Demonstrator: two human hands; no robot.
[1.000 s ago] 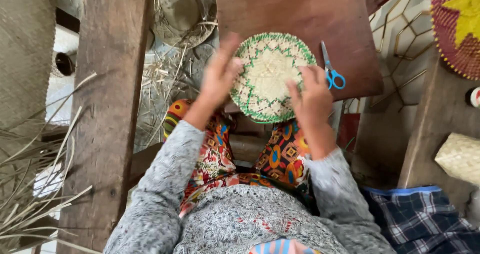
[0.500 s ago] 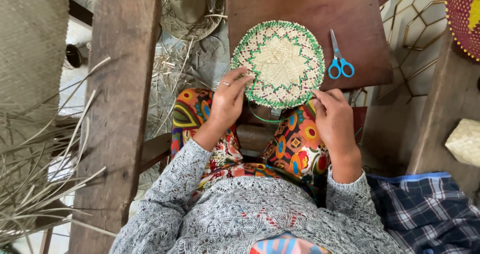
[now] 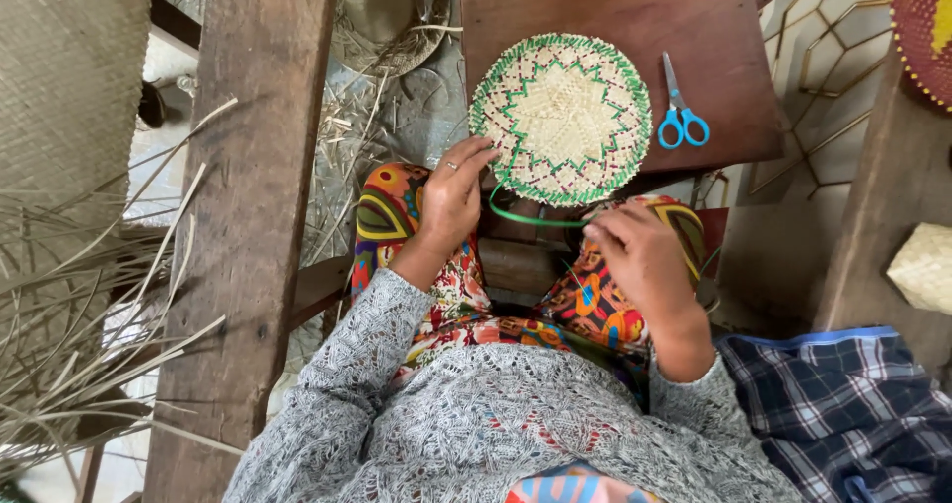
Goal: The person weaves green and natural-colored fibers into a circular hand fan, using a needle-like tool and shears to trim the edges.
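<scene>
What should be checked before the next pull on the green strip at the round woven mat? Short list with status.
1. Round woven straw mat with green edging lies flat on the brown wooden board: ok.
2. Left hand steadies the mat's lower left rim with its fingertips: ok.
3. Right hand has hold of the loose green strip: cannot tell, the fingers hide the strip's end.
4. Strip loops from the mat's lower edge without a visible knot: ok.
5. Blue-handled scissors lie closed beside the mat, apart from both hands: ok.
</scene>
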